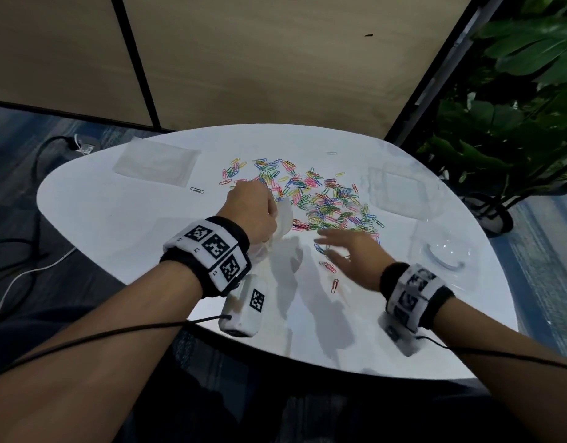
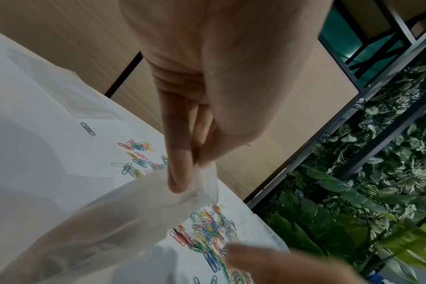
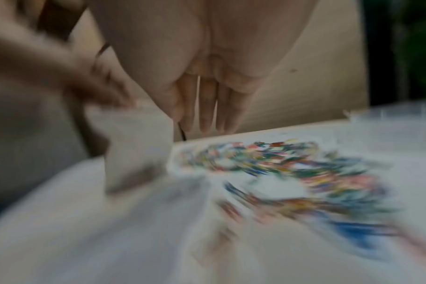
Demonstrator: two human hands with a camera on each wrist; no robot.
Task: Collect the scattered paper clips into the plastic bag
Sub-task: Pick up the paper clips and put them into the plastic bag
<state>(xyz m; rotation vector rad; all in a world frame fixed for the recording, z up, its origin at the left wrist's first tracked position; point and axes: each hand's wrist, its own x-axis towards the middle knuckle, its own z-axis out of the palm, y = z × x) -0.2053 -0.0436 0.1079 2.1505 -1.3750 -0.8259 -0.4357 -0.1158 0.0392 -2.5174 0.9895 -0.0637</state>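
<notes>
Wood-toned wall panels with dark joints stood behind a rounded white table (image 1: 122, 225), and leafy green plants (image 1: 512, 100) filled the corner to the right. Coloured paper clips (image 1: 323, 199) lay scattered in a loose heap across the middle of the table, with a few strays nearer the person and one lying alone (image 1: 197, 189) to the left of the heap. The left hand (image 1: 250, 212) was raised at the heap's left edge and pinched the rim of the translucent plastic bag (image 2: 124, 215) between thumb and fingers, the bag hanging down from that grip toward the table. The right hand (image 1: 352, 251) hovered low over the near edge of the heap, fingers straight and spread, holding nothing; it was blurred in the head and right wrist views. Two more flat clear bags lay on the table, one (image 1: 157, 163) at the far left and one (image 1: 400, 190) right of the heap. Nearer the right edge sat a clear shallow dish (image 1: 445, 255).
</notes>
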